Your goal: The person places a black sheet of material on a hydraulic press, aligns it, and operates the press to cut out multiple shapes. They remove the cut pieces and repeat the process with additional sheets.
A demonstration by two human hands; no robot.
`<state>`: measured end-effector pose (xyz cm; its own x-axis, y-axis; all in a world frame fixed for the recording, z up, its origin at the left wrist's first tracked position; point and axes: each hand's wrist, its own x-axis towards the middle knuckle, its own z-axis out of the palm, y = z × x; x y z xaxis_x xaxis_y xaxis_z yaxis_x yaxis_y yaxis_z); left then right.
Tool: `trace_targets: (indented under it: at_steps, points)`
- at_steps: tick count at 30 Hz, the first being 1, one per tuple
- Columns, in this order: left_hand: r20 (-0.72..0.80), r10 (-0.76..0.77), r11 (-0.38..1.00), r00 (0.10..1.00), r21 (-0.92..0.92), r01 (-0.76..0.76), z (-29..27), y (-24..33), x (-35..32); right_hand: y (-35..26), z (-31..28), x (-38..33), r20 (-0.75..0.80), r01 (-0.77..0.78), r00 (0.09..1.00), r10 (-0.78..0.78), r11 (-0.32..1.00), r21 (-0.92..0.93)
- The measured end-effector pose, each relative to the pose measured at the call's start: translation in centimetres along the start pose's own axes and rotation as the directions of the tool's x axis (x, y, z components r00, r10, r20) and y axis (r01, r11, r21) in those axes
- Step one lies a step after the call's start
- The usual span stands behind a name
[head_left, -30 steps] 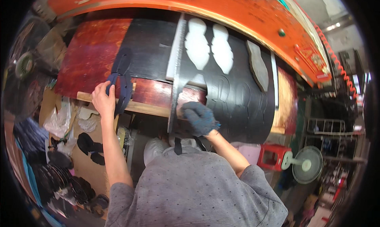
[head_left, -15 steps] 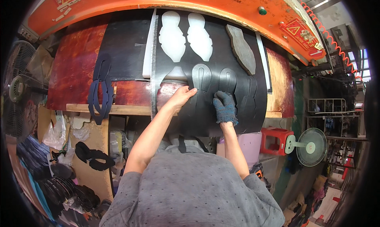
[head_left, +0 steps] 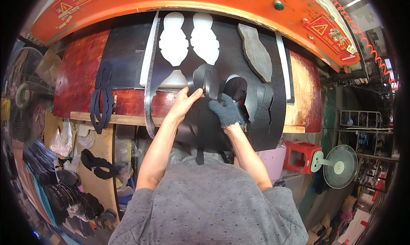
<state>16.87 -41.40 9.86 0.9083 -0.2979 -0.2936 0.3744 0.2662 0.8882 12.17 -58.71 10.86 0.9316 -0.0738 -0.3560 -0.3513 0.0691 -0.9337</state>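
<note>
A black sheet [head_left: 273,117] lies over the work surface, its near part bulging over the front edge. White board shows through two sole-shaped cutouts [head_left: 174,40] in it. My bare left hand [head_left: 183,104] pinches a black sole-shaped piece [head_left: 204,79], its thumb on top; the piece is lifted out of the sheet's plane. My right hand [head_left: 226,111], in a blue-grey knit glove, is closed at the lower part of the same piece, its fingertips partly hidden. Just beyond the glove, another black sole-shaped piece [head_left: 235,88] tilts up from its opening. A further cut outline [head_left: 264,97] is to the right.
An orange machine beam [head_left: 205,0] spans the far side. A grey sole-shaped block [head_left: 256,52] lies on the sheet at far right. Dark blue cutting dies [head_left: 101,102] rest at the left front edge. A red stool [head_left: 299,157] and a fan [head_left: 339,167] stand at right.
Both hands have drawn slightly left, and the sole-shaped pieces between them have risen from the sheet. The sheet has shifted a little and its left edge strip now bends.
</note>
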Motion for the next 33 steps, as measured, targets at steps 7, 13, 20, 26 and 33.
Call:
trace_targets:
  at_steps: [7, 13, 20, 26, 33]
  points:
    - [0.021, -0.044, 0.995, 0.999, 0.095, 0.042, -1.1, 1.1, 0.1, -0.9, -1.9, 0.2, -0.315, 0.014, 0.94, -0.133, 0.936, -0.352]
    - [0.044, -0.134, 0.991, 0.99, 0.028, 0.132, -0.9, 0.3, 0.3, -5.8, -0.9, -3.8, 0.015, 0.212, 0.827, -0.561, 0.287, -0.934]
    - [0.079, -0.167, 0.984, 0.983, 0.07, 0.162, -1.2, 0.2, 0.8, -5.6, 5.5, -2.2, -0.039, 0.12, 0.973, -0.229, 0.638, -0.761]
    - [0.152, -0.114, 0.993, 0.982, 0.038, 0.11, -1.2, -0.4, 1.2, -1.3, 3.1, 2.4, -0.059, 0.231, 0.959, -0.278, 0.884, -0.406]
    - [-0.139, -0.093, 0.982, 0.986, 0.149, 0.114, -1.3, -2.4, 1.5, 0.0, -5.2, 0.7, 0.101, -0.062, 0.995, -0.028, 0.622, 0.781]
